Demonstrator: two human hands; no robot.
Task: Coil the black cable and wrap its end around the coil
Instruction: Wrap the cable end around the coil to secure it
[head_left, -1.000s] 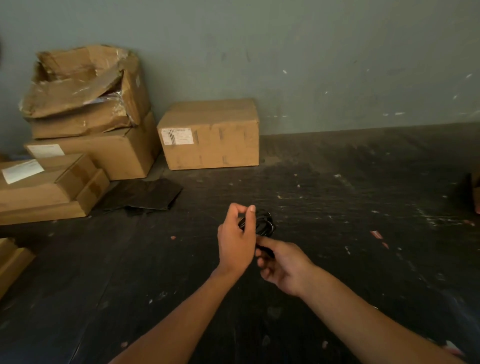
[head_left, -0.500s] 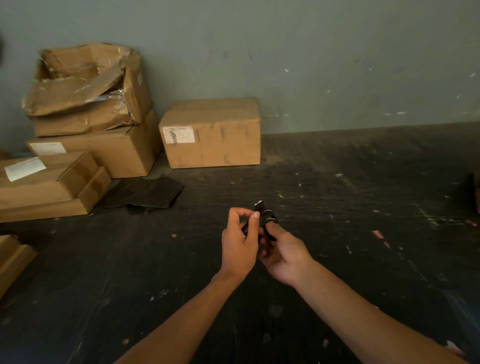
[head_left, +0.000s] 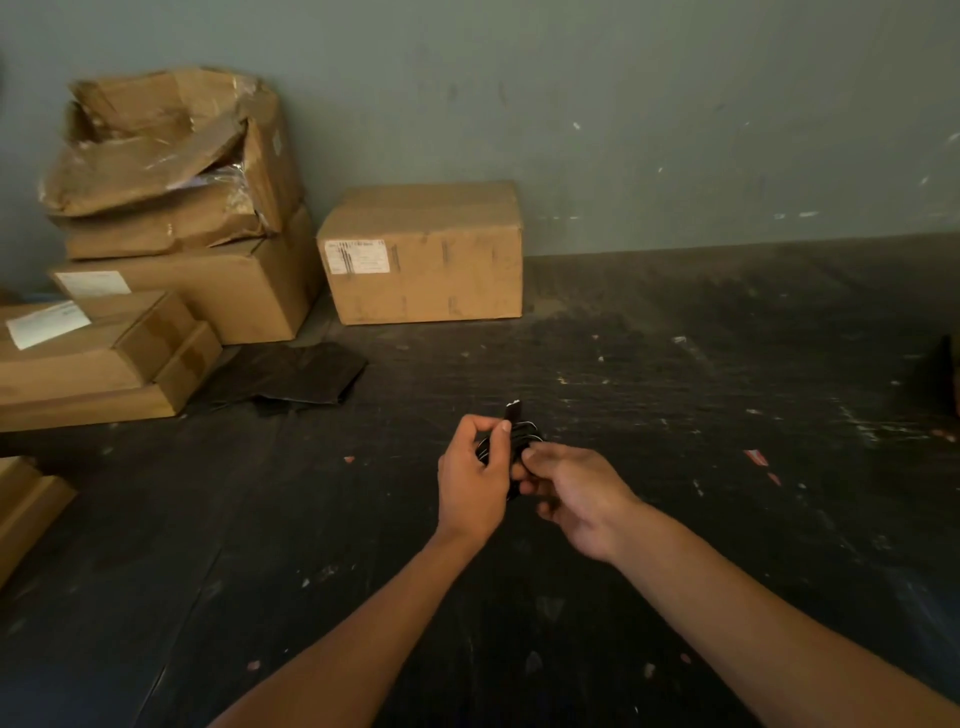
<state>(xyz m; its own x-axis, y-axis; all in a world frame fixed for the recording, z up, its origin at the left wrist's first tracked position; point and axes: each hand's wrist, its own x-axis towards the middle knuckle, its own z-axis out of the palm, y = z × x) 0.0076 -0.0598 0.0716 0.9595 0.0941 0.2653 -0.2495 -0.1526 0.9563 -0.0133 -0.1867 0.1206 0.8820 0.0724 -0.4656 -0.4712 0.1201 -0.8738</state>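
I see the black cable bunched into a small coil between both hands, held up over the dark floor, its plug end poking up at the far side. I judge that end is kept free for wrapping. My left hand pinches the coil between thumb and fingers, knuckles toward me, to steady it. My right hand, curled and palm turned left, is closed on the coil's right edge. Cardboard boxes sit far left by the wall.
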